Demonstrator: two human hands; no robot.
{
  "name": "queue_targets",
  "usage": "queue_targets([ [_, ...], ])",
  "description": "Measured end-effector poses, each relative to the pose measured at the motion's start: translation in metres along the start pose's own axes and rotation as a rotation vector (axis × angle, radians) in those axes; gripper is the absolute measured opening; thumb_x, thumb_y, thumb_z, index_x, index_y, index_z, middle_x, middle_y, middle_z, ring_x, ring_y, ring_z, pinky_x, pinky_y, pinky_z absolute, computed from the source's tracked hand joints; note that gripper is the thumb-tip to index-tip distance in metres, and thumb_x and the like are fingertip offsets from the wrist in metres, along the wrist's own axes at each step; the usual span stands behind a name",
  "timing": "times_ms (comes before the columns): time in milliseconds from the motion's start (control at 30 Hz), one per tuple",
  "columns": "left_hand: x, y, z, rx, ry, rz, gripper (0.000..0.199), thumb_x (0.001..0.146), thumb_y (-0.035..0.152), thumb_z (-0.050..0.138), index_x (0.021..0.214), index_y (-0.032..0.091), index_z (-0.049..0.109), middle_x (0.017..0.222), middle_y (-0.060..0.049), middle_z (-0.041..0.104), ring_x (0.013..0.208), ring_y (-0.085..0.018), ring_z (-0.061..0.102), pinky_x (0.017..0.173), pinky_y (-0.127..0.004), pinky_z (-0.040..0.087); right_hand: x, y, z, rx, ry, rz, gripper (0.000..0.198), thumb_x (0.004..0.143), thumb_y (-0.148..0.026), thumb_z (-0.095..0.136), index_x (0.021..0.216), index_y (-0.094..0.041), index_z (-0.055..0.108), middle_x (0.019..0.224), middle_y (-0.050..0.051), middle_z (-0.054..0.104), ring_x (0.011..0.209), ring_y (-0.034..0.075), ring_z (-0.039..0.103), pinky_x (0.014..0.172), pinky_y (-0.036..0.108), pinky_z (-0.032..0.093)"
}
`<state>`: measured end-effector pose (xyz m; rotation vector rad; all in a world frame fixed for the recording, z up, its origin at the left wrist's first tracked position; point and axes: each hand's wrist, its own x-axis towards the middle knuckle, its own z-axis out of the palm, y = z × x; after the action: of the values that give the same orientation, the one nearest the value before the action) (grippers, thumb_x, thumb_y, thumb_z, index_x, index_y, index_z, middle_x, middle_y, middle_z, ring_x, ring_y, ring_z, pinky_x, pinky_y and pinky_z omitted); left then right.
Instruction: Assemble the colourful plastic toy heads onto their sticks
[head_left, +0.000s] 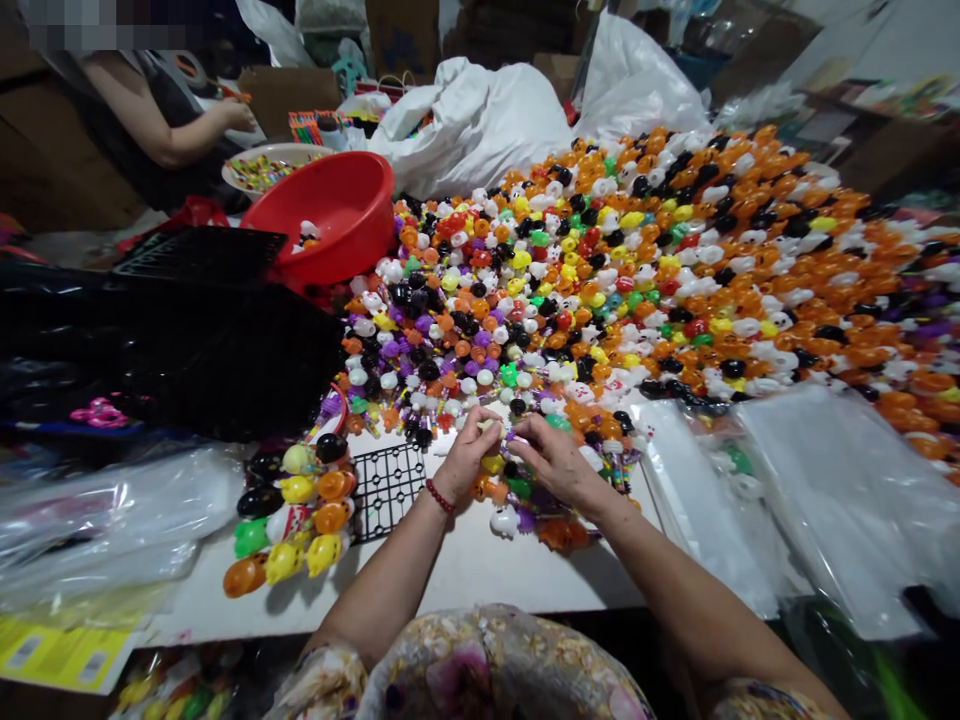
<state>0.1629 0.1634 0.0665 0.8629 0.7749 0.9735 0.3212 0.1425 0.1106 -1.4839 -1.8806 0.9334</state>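
Fingers closed, my left hand [471, 458] pinches a small pale toy piece, its shape mostly hidden by the fingertips. Close beside it, my right hand [553, 460] is closed around a small purple toy piece, and the fingertips of both hands nearly meet. Beneath and between the hands lie loose toys, including an orange toy [564, 534] and a white toy [505, 521]. Left of my left wrist is a black plastic grid [388, 490] on the white tabletop [517, 582]. Beside the grid, orange, yellow, black and green toys [298, 489] stand in rows.
A large heap of colourful plastic toys [600, 270] spreads across the back and right. Behind it sit a red basin [337, 210] and white sacks [495, 120]. Clear plastic bags [832, 510] lie right, black plastic [165, 340] left. Another person's arm [165, 130] shows at back left.
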Motion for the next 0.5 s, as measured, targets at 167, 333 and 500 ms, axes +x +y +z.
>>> queue_targets([
  [167,-0.0002,0.0011,-0.0021,0.038,-0.070,-0.028,0.044,0.072,0.057,0.075,0.085,0.022,0.052,0.063,0.007,0.046,0.056,-0.008,0.041,0.055,-0.020,0.032,-0.0005,0.0054,-0.0003,0.201,-0.069,0.115,0.024,0.084,-0.044,0.059,0.080,-0.021,0.054,0.072,-0.002,0.058,0.065,0.014,0.051,0.061,0.027,0.040],
  [333,0.0008,0.0030,-0.0029,-0.096,-0.103,-0.125,0.048,0.067,0.059,0.076,0.082,0.021,0.050,0.062,0.007,0.046,0.053,-0.007,0.040,0.053,-0.019,0.030,0.0018,0.0052,-0.0015,0.377,-0.123,0.229,0.030,0.078,-0.049,0.064,0.087,-0.022,0.055,0.072,-0.003,0.058,0.064,0.014,0.053,0.059,0.026,0.042],
  [500,-0.0016,0.0032,-0.0003,0.037,-0.009,-0.031,0.045,0.071,0.056,0.075,0.086,0.022,0.052,0.062,0.008,0.045,0.055,-0.007,0.042,0.055,-0.019,0.033,0.0057,0.0035,0.0068,0.202,0.000,0.177,0.022,0.080,-0.042,0.062,0.085,-0.022,0.055,0.075,-0.002,0.058,0.066,0.013,0.051,0.057,0.025,0.039],
])
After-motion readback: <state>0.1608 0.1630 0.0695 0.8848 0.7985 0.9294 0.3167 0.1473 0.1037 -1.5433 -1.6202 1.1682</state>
